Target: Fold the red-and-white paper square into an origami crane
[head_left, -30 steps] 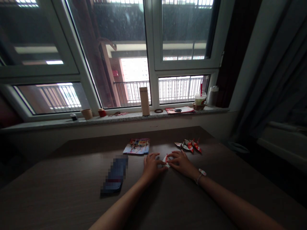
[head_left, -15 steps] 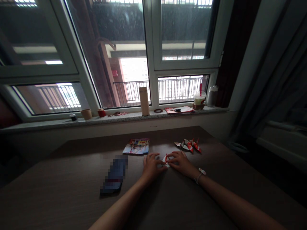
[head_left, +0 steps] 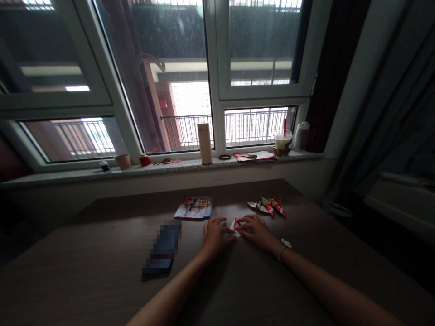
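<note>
Folded paper, white with red strip [head_left: 235, 226], one: on the table [head_left: 102, 262], between the fingertips of left hand [head_left: 216, 233] and right hand [head_left: 254, 227], equally near both, strip running away from the person; fingers of both hands bent, touching its opposite sides, partly covering it, pinch or mere press cannot be told; beyond right hand, red-and-white folded pieces [head_left: 271, 207], grouped; beyond left hand, printed packet [head_left: 193, 208]; nearer, leftward, pixelated dark object [head_left: 165, 246]
</note>
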Demonstrator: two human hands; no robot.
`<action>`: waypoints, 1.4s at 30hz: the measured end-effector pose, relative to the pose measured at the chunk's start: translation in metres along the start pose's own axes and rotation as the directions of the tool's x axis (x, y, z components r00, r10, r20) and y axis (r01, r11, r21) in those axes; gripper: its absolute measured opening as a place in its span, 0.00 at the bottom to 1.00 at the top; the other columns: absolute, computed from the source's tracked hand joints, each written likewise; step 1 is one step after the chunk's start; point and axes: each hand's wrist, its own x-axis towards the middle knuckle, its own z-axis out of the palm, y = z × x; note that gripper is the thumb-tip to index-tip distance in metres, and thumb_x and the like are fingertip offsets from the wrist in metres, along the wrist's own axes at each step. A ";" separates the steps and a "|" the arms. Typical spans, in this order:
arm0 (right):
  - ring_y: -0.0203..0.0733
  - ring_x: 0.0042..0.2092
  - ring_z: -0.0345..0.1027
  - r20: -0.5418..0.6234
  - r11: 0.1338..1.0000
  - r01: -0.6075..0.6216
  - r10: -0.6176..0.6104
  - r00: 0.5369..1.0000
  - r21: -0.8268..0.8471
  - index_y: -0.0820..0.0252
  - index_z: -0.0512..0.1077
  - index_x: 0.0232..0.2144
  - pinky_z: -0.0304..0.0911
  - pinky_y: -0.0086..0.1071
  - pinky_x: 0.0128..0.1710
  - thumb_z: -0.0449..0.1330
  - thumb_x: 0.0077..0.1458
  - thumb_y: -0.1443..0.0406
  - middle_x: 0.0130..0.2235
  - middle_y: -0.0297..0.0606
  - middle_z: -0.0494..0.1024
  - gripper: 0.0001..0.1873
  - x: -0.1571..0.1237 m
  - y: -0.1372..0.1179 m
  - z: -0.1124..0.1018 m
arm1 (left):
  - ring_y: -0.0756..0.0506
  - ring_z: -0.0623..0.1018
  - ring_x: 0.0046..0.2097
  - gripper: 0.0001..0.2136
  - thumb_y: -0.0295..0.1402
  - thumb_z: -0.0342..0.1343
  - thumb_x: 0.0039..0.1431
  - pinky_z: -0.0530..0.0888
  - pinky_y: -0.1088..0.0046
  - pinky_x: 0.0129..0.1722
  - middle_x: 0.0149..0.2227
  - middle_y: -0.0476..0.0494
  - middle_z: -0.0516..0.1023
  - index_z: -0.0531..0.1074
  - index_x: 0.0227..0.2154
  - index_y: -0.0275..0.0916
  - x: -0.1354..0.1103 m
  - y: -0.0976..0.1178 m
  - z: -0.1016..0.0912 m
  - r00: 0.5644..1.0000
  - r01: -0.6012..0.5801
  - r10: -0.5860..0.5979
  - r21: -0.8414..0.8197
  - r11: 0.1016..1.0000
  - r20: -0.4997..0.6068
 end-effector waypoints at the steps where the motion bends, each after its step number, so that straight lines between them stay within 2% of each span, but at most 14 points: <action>1: 0.50 0.59 0.60 -0.005 1.000 -0.002 0.002 1.000 -0.004 0.42 0.79 0.42 0.44 0.54 0.63 0.55 0.60 0.55 0.55 0.32 0.76 0.13 0.000 0.000 0.000 | 0.35 0.63 0.61 0.10 0.45 0.66 0.48 0.56 0.51 0.63 0.57 0.48 0.71 0.82 0.35 0.55 0.000 0.000 0.000 1.000 0.000 0.000 0.001 1.000 0.003; 9: 0.49 0.58 0.62 -0.040 0.999 -0.012 0.010 0.999 -0.035 0.46 0.79 0.40 0.47 0.53 0.61 0.55 0.61 0.56 0.54 0.34 0.76 0.14 -0.002 -0.006 0.002 | 0.36 0.63 0.61 0.09 0.45 0.66 0.48 0.54 0.51 0.63 0.58 0.49 0.71 0.82 0.34 0.54 0.000 -0.001 0.000 1.000 -0.007 0.007 0.000 1.000 0.004; 17: 0.49 0.58 0.62 -0.042 0.999 -0.010 0.009 0.999 -0.040 0.45 0.79 0.41 0.46 0.53 0.62 0.55 0.60 0.55 0.54 0.33 0.76 0.13 -0.002 -0.007 0.002 | 0.37 0.65 0.60 0.10 0.43 0.67 0.48 0.57 0.52 0.62 0.57 0.49 0.71 0.82 0.36 0.54 -0.003 0.001 -0.002 0.999 -0.008 0.008 -0.005 1.000 -0.040; 22: 0.48 0.58 0.62 -0.052 0.999 -0.018 0.016 0.999 -0.035 0.45 0.79 0.40 0.46 0.53 0.62 0.55 0.60 0.55 0.53 0.33 0.76 0.13 0.000 -0.003 0.004 | 0.36 0.64 0.60 0.09 0.42 0.66 0.49 0.57 0.53 0.63 0.57 0.49 0.71 0.82 0.35 0.55 -0.003 0.003 -0.003 0.999 -0.021 0.021 0.000 1.000 -0.029; 27: 0.48 0.57 0.62 -0.062 1.000 -0.013 0.011 0.998 -0.026 0.45 0.79 0.40 0.46 0.52 0.62 0.56 0.60 0.55 0.53 0.33 0.76 0.13 0.000 -0.002 0.005 | 0.36 0.64 0.61 0.08 0.42 0.66 0.49 0.57 0.52 0.63 0.58 0.49 0.71 0.82 0.34 0.55 -0.002 0.002 -0.003 1.000 -0.013 0.013 -0.001 1.000 -0.009; 32: 0.48 0.56 0.64 -0.070 1.000 -0.002 -0.001 0.998 -0.031 0.46 0.79 0.41 0.49 0.50 0.60 0.56 0.60 0.55 0.53 0.34 0.77 0.13 -0.001 -0.004 0.005 | 0.36 0.66 0.60 0.13 0.44 0.66 0.48 0.60 0.55 0.61 0.58 0.48 0.70 0.81 0.39 0.55 -0.001 -0.001 -0.001 0.999 -0.008 0.008 0.016 1.000 -0.034; 42: 0.50 0.58 0.62 -0.070 0.998 -0.021 0.016 0.997 -0.064 0.45 0.78 0.41 0.47 0.54 0.61 0.55 0.61 0.55 0.54 0.33 0.77 0.13 -0.002 -0.009 0.003 | 0.35 0.64 0.60 0.13 0.47 0.66 0.48 0.60 0.54 0.61 0.59 0.48 0.70 0.82 0.37 0.56 0.002 -0.004 0.000 1.000 -0.009 0.009 0.024 1.000 -0.007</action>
